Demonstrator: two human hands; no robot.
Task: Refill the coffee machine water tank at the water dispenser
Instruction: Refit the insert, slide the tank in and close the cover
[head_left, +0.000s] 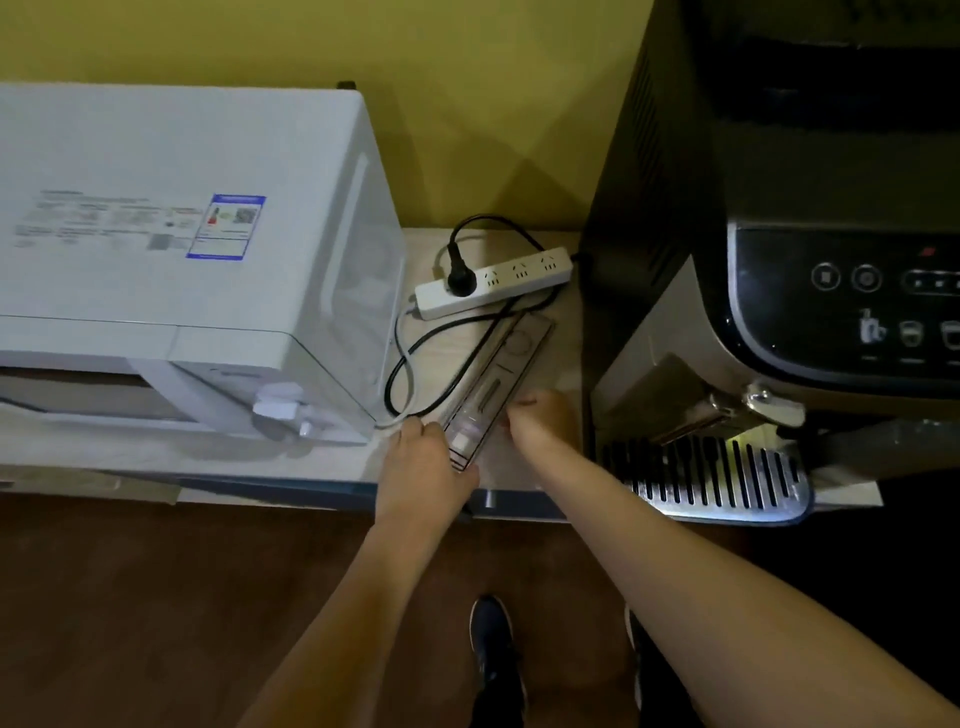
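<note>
A narrow clear water tank (498, 384) stands on the counter between the white microwave and the black coffee machine (810, 291). Seen from above, its long transparent lid runs from near the power strip toward the counter's front edge. My left hand (423, 462) grips the tank's near left side. My right hand (535, 415) holds its near right side, fingers curled over the rim. Whether water is in the tank cannot be made out. No water dispenser is in view.
A white microwave (197, 260) fills the left of the counter. A white power strip (493, 280) with a black plug and looping cables lies just behind the tank. The coffee machine's metal drip grate (717, 478) juts out at the right. Brown floor and my dark shoes lie below.
</note>
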